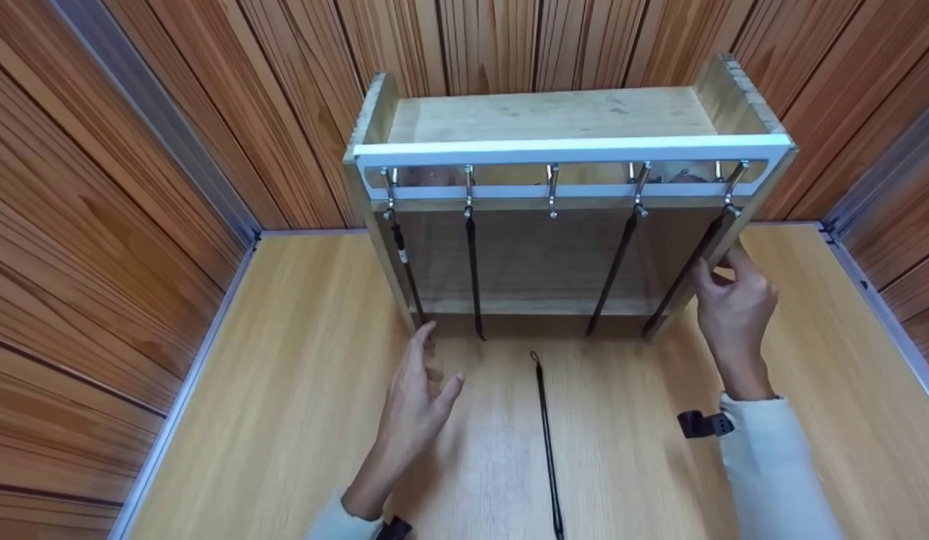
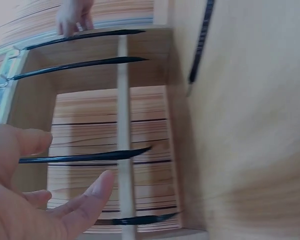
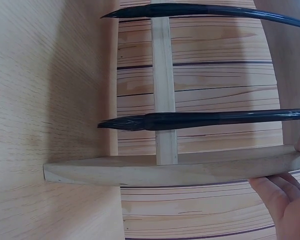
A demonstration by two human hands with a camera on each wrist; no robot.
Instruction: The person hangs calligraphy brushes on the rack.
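Observation:
A wooden rack (image 1: pixel 554 116) with a white hook rail (image 1: pixel 569 151) stands upright against the back wall. Dark calligraphy brushes hang tips down from it: two on the left, the outer brush (image 1: pixel 403 255) and inner brush (image 1: pixel 473 281), and two on the right (image 1: pixel 614 270). The middle hook (image 1: pixel 552 191) is bare. My right hand (image 1: pixel 738 304) grips the rack's right side board (image 3: pixel 205 172), thumb on one face and fingers on the other. My left hand (image 1: pixel 416 397), fingers spread, holds nothing; its fingertips are close to the outer left brush's tip.
Another calligraphy brush (image 1: pixel 547 442) lies on the wooden tabletop (image 1: pixel 307 360) between my forearms, its loop toward the rack. Wood-patterned panels (image 1: pixel 82 225) rise on the left, back and right, with metal strips (image 1: pixel 187 382) along the table edges. A crossbar (image 2: pixel 124 180) spans the rack low down.

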